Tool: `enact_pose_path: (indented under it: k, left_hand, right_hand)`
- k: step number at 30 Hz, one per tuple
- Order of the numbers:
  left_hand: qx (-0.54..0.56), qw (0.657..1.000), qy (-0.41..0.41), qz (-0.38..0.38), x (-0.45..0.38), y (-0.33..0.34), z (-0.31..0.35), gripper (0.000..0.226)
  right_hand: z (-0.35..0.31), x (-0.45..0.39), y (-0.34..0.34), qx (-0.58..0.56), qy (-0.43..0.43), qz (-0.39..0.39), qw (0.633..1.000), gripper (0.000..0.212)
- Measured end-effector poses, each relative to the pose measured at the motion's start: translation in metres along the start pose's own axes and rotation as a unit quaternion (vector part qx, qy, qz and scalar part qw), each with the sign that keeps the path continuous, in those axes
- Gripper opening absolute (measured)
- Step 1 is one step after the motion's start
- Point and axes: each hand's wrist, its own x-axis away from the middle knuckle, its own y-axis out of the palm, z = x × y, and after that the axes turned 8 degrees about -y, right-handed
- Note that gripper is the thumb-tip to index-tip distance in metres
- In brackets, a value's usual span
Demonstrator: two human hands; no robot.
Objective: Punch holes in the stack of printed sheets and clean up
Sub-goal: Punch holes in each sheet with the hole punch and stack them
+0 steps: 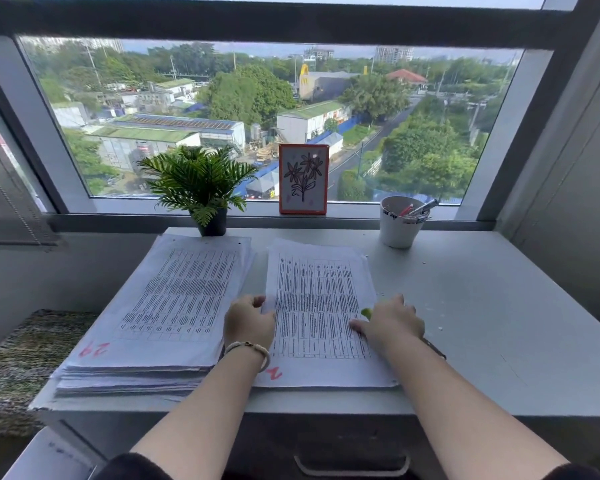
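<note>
On the bench (pixel 465 306), beside the thick stack (pixel 160 306), I see my left hand (pixel 248 322) pinching the thin pile's (pixel 317 306) left edge while my right hand (pixel 390 323) presses it, fingers curled around something green.

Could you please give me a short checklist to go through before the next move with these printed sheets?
1. Left hand grips the left edge of the thin stack, fingers curled over it: ok.
2. Right hand rests on the stack's right edge and holds something green; what it is: cannot tell.
3. Thin stack squared up: not ok, edges look uneven at the far end.
4. Thick stack lies apart on the left, not overlapping: ok.
5. Hole punch within reach: cannot tell, none is plainly visible.
6. Desk free of scraps: not ok, small white bits lie to the right.
</note>
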Motion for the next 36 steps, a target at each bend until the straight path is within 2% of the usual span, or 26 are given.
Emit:
enact_pose_path:
  k: [5, 9, 12, 13, 16, 18, 22, 27, 31, 36]
  left_hand:
    - [-0.012, 0.999, 0.037, -0.037, 0.001, 0.004, -0.003, 0.029]
    - [0.037, 0.996, 0.055, -0.052, 0.008, 0.003, 0.004, 0.023]
    - [0.080, 0.993, 0.021, -0.081, 0.010, 0.005, 0.007, 0.031]
    - [0.059, 0.995, 0.015, -0.083, 0.010, 0.006, 0.007, 0.030]
    - [-0.145, 0.986, 0.004, -0.078, 0.008, 0.006, 0.005, 0.032]
    - [-0.201, 0.976, -0.011, -0.087, 0.008, 0.003, 0.007, 0.041]
    - [-0.202, 0.976, 0.005, -0.077, 0.011, 0.004, 0.003, 0.040]
    - [-0.167, 0.984, 0.013, -0.069, 0.012, 0.007, -0.004, 0.036]
    - [-0.158, 0.986, 0.017, -0.057, 0.013, 0.011, -0.008, 0.033]
    - [-0.143, 0.988, 0.027, -0.049, 0.014, 0.012, -0.012, 0.036]
  right_hand:
    - [0.000, -0.002, -0.001, 0.012, -0.006, -0.008, 1.000, 0.070]
    - [0.001, -0.004, -0.001, 0.013, -0.016, -0.009, 1.000, 0.067]
    - [0.002, -0.002, 0.003, 0.005, -0.024, 0.002, 1.000, 0.065]
    - [0.002, -0.001, 0.003, 0.005, -0.029, 0.009, 1.000, 0.063]
    - [-0.004, 0.003, 0.002, 0.040, -0.091, 0.052, 0.994, 0.055]
    - [-0.013, 0.003, 0.001, 0.063, -0.155, 0.054, 0.984, 0.053]
    - [-0.034, -0.001, 0.001, 0.059, -0.177, -0.040, 0.982, 0.048]
    - [-0.044, -0.010, -0.006, 0.128, -0.201, -0.029, 0.971, 0.057]
    - [-0.059, -0.016, -0.015, 0.191, -0.299, 0.006, 0.935, 0.091]
    - [-0.102, -0.027, -0.026, 0.285, -0.442, 0.032, 0.850, 0.094]
